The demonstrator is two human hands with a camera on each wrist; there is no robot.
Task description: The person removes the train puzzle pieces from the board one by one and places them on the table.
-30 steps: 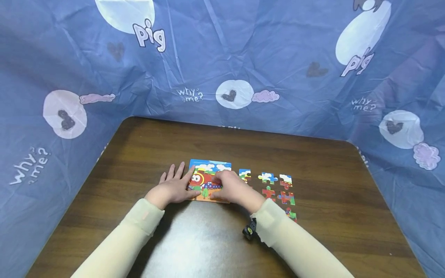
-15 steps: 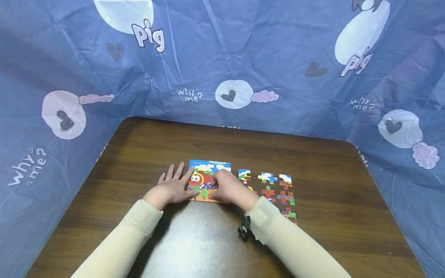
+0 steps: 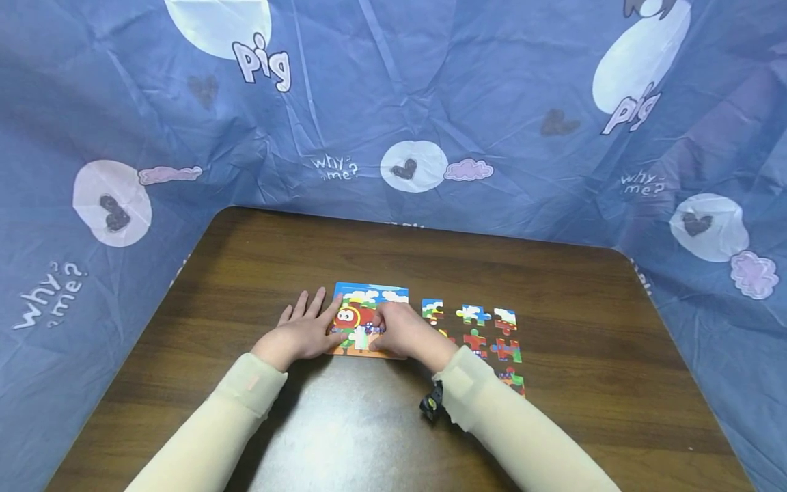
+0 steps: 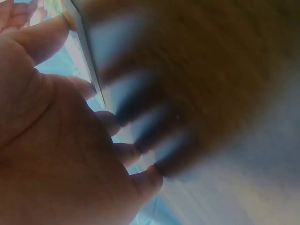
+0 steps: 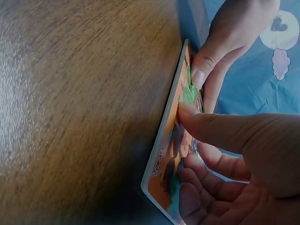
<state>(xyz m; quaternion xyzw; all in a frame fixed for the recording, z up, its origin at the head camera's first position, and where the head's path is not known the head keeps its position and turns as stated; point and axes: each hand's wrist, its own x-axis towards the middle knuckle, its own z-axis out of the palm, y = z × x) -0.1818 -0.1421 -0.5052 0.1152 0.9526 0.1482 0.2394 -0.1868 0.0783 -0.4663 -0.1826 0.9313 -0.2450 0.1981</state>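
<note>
A jigsaw puzzle board (image 3: 363, 285) with a red train picture lies flat on the table. My left hand (image 3: 298, 336) rests at its left side with the fingers spread. In the right wrist view, that hand's thumb (image 5: 198, 78) presses on the board's face. My right hand (image 3: 406, 333) bends over the board's right half and covers much of it. Its thumb and fingers pinch a puzzle piece (image 3: 361, 338) at the lower middle, which shows a whitish glare. The left wrist view has the left palm (image 4: 61, 136) with the fingertips at the board's edge.
Loose pieces lie right of the board in rough rows: a sky piece (image 3: 473, 314), a cloud piece (image 3: 505, 319), a red piece (image 3: 475, 342) and several more. My right forearm hides some. A blue printed cloth (image 3: 344, 102) hangs behind the brown table (image 3: 295, 246).
The piece under my right fingers has tilted and now catches the light. My right hand has shifted slightly left since a second ago. My left hand stays in nearly the same place.
</note>
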